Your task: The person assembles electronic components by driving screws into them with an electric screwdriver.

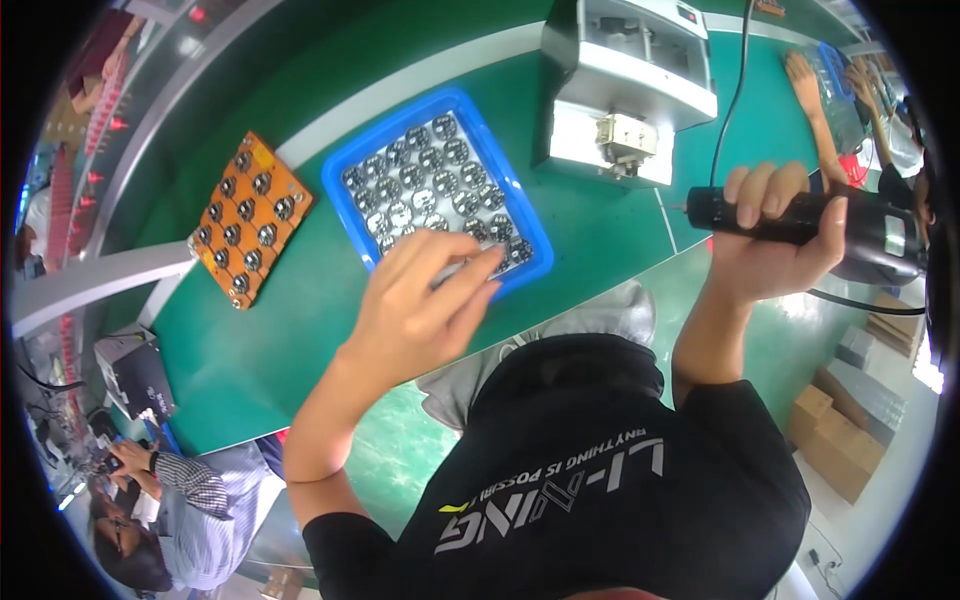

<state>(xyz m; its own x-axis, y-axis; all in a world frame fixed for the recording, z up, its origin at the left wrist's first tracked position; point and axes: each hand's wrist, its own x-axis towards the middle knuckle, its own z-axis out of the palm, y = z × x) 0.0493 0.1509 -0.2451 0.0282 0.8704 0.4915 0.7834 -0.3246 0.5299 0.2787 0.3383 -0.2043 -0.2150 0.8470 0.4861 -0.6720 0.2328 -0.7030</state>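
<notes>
My right hand (765,235) is wrapped round a black electric screwdriver (712,209), held raised off the bench's right side. Its thin bit points left, and a dark cable hangs near it. Over the near right part of a blue tray (335,185) is my left hand (415,300). Thumb and fingers are drawn together in a pinch; whatever they hold is hidden. Rows of small round black-and-silver parts (411,176) lie on a white sheet in the tray, some covered by my fingers. An orange board (285,178) left of the tray carries several round metal pieces.
A white-and-black tabletop machine (625,60) with a metal block in front stands behind the tray, to its right. A dark box (135,370) sits at the bench's left end. Other people work at far right and lower left. Cardboard boxes (835,440) stand on the floor at right.
</notes>
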